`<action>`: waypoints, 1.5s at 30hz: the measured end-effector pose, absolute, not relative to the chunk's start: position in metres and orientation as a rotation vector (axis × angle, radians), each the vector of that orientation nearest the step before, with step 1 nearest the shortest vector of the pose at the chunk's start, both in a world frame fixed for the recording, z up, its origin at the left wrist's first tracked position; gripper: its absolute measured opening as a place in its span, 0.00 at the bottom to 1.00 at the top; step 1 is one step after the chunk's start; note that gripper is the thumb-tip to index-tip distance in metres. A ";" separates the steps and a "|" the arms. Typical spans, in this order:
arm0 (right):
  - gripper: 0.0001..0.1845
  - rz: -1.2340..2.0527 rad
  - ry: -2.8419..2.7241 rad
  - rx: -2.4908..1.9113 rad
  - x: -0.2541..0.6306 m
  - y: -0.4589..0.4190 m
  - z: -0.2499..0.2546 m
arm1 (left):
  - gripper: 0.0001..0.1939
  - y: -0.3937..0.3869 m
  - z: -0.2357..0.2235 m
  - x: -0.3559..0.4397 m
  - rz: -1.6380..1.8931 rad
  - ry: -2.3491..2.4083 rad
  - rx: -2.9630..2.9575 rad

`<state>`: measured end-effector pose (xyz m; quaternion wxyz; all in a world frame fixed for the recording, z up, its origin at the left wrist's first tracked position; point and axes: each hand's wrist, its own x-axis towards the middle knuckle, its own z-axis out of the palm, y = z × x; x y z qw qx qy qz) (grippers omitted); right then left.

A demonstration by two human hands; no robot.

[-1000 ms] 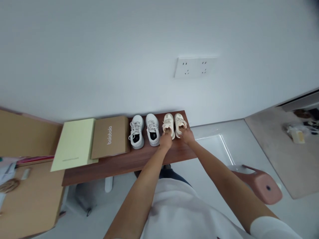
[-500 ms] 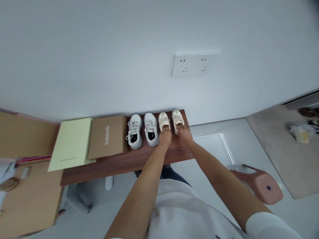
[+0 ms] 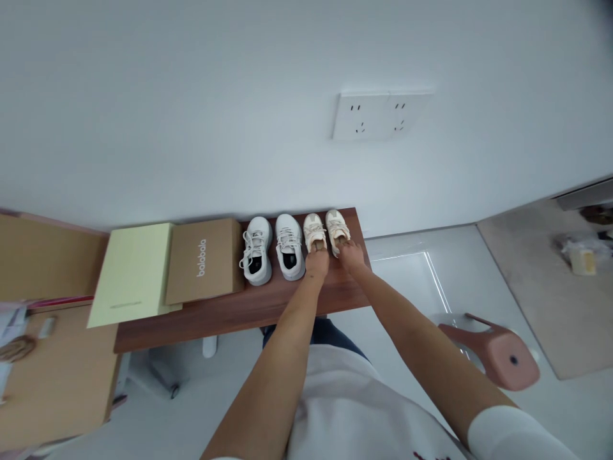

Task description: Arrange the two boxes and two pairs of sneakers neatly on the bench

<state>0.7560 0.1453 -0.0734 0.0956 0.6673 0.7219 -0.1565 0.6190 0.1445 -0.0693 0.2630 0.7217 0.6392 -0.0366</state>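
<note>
Two small cream sneakers stand side by side at the right end of a brown wooden shelf, toes toward the wall. My left hand is closed on the heel of the left cream sneaker, fingers at its opening. On the right cream sneaker, my right hand grips the heel the same way. Left of them sit two larger white sneakers with dark insoles: one white sneaker beside my left hand, and another white sneaker with loose laces.
A brown shoe box and a pale green box lie left of the shoes. Cardboard is at the lower left. A wall socket panel sits above the shelf. A pink stool stands on the floor at right.
The right cream sneaker has shifted left, closer to the left one, with my right hand on it. My left hand stays at its sneaker. The view has tilted slightly.
</note>
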 end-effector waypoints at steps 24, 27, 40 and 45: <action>0.24 -0.510 2.200 2.161 0.752 0.131 -0.071 | 0.29 0.132 -0.067 0.611 -0.064 1.695 2.078; 0.22 -0.603 2.321 2.314 0.756 0.109 -0.078 | 0.33 0.105 -0.064 0.607 0.157 1.618 2.087; 0.36 -1.005 2.216 2.910 0.764 0.077 -0.126 | 0.45 0.076 -0.099 0.613 0.534 1.829 1.421; 0.17 -1.100 2.036 2.955 0.754 0.122 -0.121 | 0.25 0.130 -0.098 0.625 0.476 1.915 1.289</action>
